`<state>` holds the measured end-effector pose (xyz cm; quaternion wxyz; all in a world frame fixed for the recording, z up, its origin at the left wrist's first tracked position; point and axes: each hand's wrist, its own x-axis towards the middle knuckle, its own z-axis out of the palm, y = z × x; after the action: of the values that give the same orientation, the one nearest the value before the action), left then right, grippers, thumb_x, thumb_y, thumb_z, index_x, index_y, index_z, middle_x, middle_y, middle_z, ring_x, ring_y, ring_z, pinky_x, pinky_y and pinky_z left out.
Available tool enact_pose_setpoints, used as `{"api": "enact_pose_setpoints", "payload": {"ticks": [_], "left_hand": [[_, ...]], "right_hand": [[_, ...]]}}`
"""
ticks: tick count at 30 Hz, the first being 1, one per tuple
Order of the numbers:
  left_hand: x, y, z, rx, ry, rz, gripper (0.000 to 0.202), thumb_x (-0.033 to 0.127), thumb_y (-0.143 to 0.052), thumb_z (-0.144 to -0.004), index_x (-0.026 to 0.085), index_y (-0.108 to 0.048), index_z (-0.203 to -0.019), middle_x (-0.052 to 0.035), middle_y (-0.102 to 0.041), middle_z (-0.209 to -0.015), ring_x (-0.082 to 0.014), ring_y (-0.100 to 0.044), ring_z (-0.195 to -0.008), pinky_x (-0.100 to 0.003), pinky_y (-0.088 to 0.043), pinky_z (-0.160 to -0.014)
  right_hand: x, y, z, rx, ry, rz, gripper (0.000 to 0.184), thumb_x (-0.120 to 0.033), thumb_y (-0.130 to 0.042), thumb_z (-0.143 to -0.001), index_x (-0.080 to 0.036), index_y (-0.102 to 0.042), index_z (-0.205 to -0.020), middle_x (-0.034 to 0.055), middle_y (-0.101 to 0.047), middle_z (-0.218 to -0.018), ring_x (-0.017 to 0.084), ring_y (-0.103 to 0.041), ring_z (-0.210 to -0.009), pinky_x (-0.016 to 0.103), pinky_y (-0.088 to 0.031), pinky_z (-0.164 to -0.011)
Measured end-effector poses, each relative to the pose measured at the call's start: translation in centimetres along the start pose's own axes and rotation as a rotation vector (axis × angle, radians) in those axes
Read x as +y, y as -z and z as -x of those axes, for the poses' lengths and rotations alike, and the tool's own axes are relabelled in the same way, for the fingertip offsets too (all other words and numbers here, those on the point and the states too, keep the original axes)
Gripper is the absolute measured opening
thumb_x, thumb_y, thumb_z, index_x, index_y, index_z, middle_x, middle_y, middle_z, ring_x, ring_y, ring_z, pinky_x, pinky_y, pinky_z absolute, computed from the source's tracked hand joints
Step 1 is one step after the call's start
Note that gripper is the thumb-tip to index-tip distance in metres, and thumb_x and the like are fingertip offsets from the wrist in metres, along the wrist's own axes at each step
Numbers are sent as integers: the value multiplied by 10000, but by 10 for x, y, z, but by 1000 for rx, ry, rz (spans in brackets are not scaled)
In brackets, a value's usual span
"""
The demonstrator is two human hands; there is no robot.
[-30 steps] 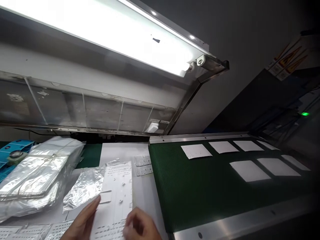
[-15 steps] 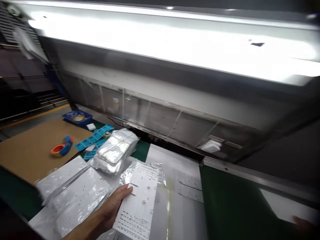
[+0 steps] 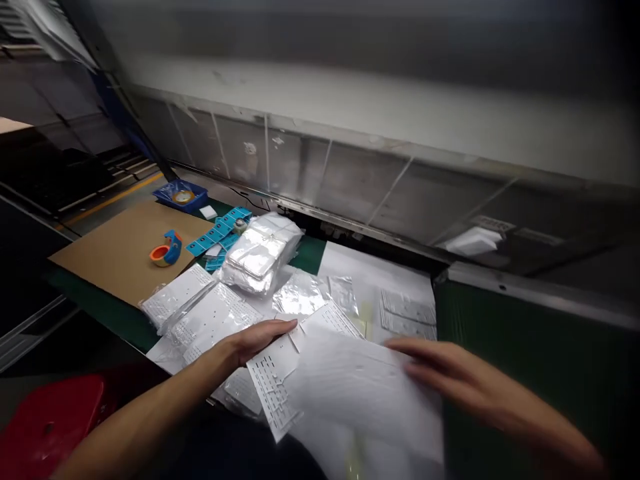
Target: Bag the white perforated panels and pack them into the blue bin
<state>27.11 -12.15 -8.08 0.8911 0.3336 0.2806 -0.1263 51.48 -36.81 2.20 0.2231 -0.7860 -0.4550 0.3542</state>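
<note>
Being as yet unbagged, the plate [image 3: 283,360] was grasped by the left hand [image 3: 256,339] at near centre, a sheet [image 3: 353,387] held partly over it by the right hand [image 3: 445,369], bagged plates [image 3: 213,319] already laid left.

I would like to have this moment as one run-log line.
left hand: holds panel | right hand: holds sheet, blurred, partly hiding panel | nearby: bagged panels, tape dispenser on cardboard
</note>
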Motion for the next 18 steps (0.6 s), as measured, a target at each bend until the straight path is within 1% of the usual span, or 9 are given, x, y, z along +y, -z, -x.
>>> {"api": "enact_pose_setpoints", "payload": {"ticks": [1,3,5,7,10,12,14,16,18], "left_hand": [[-2,0,-1,-19,43,-42,407,436,-571,-810,81,-647,-994,-119,-688,-879,-204,-645,-753,-297,-484,-704],[-5,-2,0,-98,109,-111,458,491,-522,-827,87,-651,-1000,-111,-686,-891,-189,-637,-767,-272,-470,-704],[-8,-2,3,-189,149,-154,473,512,-494,-837,96,-655,-994,-100,-684,-885,-172,-630,-758,-252,-460,-686],[-9,0,8,-260,151,-178,419,467,-551,-819,101,-651,-997,-94,-681,-879,-169,-628,-751,-254,-461,-681],[-14,7,17,-261,51,-139,355,342,-645,-776,105,-628,-1041,-107,-676,-912,-193,-635,-777,-304,-475,-736],[-20,11,21,-184,-46,-50,343,313,-623,-795,105,-612,-1067,-126,-670,-945,-213,-641,-795,-342,-480,-760],[-28,11,23,-71,-154,66,332,316,-568,-833,108,-598,-1090,-140,-661,-982,-225,-640,-830,-351,-482,-768],[-36,6,23,34,-256,160,339,328,-522,-861,118,-580,-1121,-144,-654,-1016,-230,-630,-881,-348,-478,-786],[-41,-2,20,94,-329,182,346,331,-506,-872,129,-566,-1146,-139,-650,-1034,-228,-618,-914,-350,-470,-812]], "right_hand": [[-24,-10,-11,-182,87,38,352,-331,-559,-818,-321,-591,-1168,7,-596,-1217,232,-562,-1074,329,-456,-897],[-64,-27,-39,-420,268,55,362,-255,-477,-860,-333,-558,-1204,-12,-621,-1174,199,-591,-1012,319,-461,-864],[-88,-40,-62,-474,360,73,360,-214,-473,-848,-308,-585,-1177,-2,-663,-1084,190,-620,-918,314,-475,-800],[-96,-52,-72,-350,400,123,334,-201,-501,-828,-284,-621,-1128,14,-679,-1018,198,-621,-893,339,-472,-791],[-86,-70,-64,106,394,176,298,-211,-535,-818,-276,-622,-1095,37,-647,-1057,228,-568,-1017,424,-419,-899],[-75,-88,-50,464,261,44,287,-264,-550,-825,-267,-590,-1110,50,-611,-1109,232,-536,-1065,442,-402,-930],[-65,-114,-38,709,1,-248,286,-363,-562,-822,-242,-567,-1082,60,-612,-1063,226,-564,-995,420,-450,-877],[-61,-148,-32,710,-251,-574,326,-463,-553,-808,-217,-554,-1022,61,-630,-938,223,-599,-859,406,-495,-784],[-62,-182,-31,511,-347,-850,398,-513,-547,-794,-206,-534,-1048,69,-640,-914,227,-611,-794,400,-511,-722]]}}
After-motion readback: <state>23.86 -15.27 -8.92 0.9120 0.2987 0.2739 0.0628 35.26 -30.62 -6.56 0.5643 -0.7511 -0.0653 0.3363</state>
